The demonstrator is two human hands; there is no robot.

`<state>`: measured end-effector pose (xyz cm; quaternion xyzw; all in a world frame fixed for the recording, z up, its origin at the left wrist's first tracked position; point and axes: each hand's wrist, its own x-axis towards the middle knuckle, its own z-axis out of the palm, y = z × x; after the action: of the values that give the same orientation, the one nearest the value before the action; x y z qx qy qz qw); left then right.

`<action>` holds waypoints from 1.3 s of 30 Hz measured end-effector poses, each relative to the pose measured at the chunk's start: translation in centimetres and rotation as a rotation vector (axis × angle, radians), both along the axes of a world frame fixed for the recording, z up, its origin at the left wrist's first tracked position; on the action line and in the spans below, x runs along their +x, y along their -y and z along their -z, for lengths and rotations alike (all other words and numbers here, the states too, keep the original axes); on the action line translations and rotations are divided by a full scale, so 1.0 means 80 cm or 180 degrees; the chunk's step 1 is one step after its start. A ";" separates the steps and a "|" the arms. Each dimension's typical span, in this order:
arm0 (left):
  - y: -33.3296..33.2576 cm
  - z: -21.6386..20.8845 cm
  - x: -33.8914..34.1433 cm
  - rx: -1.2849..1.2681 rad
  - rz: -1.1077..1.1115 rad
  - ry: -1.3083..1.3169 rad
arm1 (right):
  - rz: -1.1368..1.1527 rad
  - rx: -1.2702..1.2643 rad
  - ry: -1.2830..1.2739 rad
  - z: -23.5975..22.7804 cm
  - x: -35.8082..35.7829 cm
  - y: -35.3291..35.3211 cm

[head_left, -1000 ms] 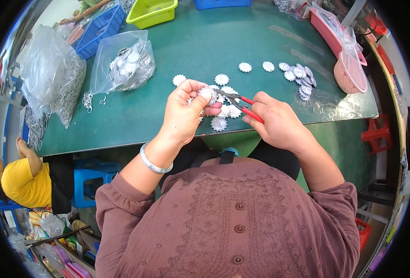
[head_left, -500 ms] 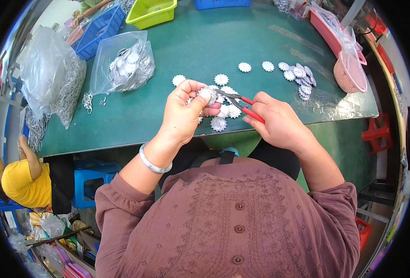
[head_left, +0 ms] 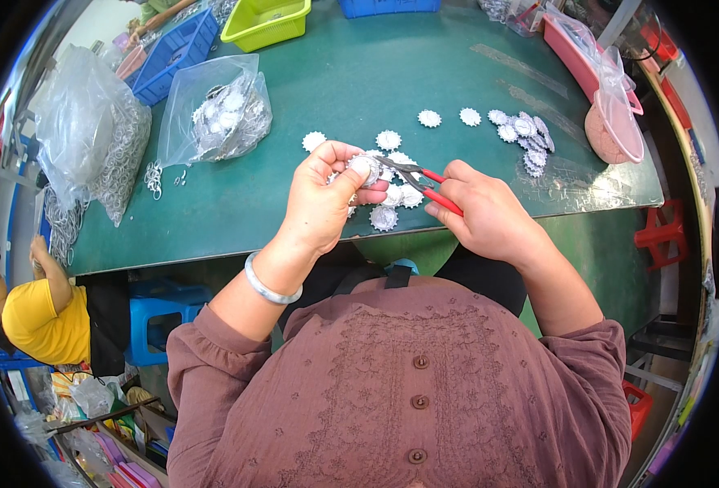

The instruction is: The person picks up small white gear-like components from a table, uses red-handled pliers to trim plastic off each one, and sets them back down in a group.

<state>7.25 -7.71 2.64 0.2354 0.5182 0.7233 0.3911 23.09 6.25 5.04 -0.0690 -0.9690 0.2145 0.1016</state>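
My left hand (head_left: 317, 191) pinches a silvery toothed disc (head_left: 365, 168) between thumb and fingers, above the green table. My right hand (head_left: 483, 210) is closed around the red handles of a pair of pliers (head_left: 434, 187). The dark jaws of the pliers reach the right edge of the disc; whether they grip it is too small to tell. Under and around the hands lie several similar discs, one near the table's edge (head_left: 384, 217) and another farther back (head_left: 388, 139). A heap of discs (head_left: 525, 134) lies to the right.
An open plastic bag of discs (head_left: 228, 114) and a large bag of metal rings (head_left: 103, 130) stand at left. Behind them are a blue basket (head_left: 176, 55) and a lime-green tray (head_left: 266, 28). A pink bowl (head_left: 615, 134) sits at right. A person in yellow (head_left: 41, 321) is at far left.
Almost nothing differs. The pliers and my right hand have shifted very slightly; my left hand keeps the disc in the same place.
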 end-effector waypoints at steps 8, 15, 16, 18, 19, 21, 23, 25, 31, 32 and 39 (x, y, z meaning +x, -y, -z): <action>0.001 0.001 -0.001 -0.0017 0.0013 -0.0003 | 0.0034 0.0138 0.0085 -0.004 -0.001 0.000; -0.001 0.000 -0.002 0.0050 0.0010 -0.0086 | -0.0047 0.0018 -0.0087 0.002 0.001 -0.001; -0.001 0.000 -0.002 0.0047 0.0016 -0.0088 | -0.0037 0.0015 -0.0098 0.002 0.001 -0.001; -0.001 0.000 -0.002 0.0041 0.0028 -0.0093 | -0.0027 0.0009 -0.0045 0.002 0.001 -0.001; -0.001 0.000 -0.002 0.0038 0.0027 -0.0090 | -0.0020 0.0006 -0.0019 0.001 0.001 -0.001; 0.000 0.000 -0.002 0.0027 0.0012 -0.0084 | -0.0019 -0.0010 0.0002 0.000 0.000 -0.001; 0.000 0.001 -0.002 0.0046 0.0019 -0.0094 | -0.0016 -0.0018 -0.0002 0.000 0.000 0.000; 0.000 0.001 -0.001 0.0050 0.0021 -0.0099 | -0.0011 -0.0019 -0.0031 0.000 0.000 -0.001; 0.000 0.000 -0.001 0.0034 0.0025 -0.0147 | -0.0031 -0.0024 -0.0012 0.001 0.000 -0.001; 0.000 0.000 -0.002 0.0042 0.0033 -0.0157 | -0.0030 -0.0018 0.0000 0.001 0.000 -0.002; 0.000 0.000 -0.002 0.0018 0.0042 -0.0201 | 0.0027 0.0074 0.0065 0.000 0.000 0.002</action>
<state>7.11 -7.71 2.64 0.2626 0.5267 0.7143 0.3786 23.10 6.10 5.03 -0.0741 -0.9721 0.2020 0.0934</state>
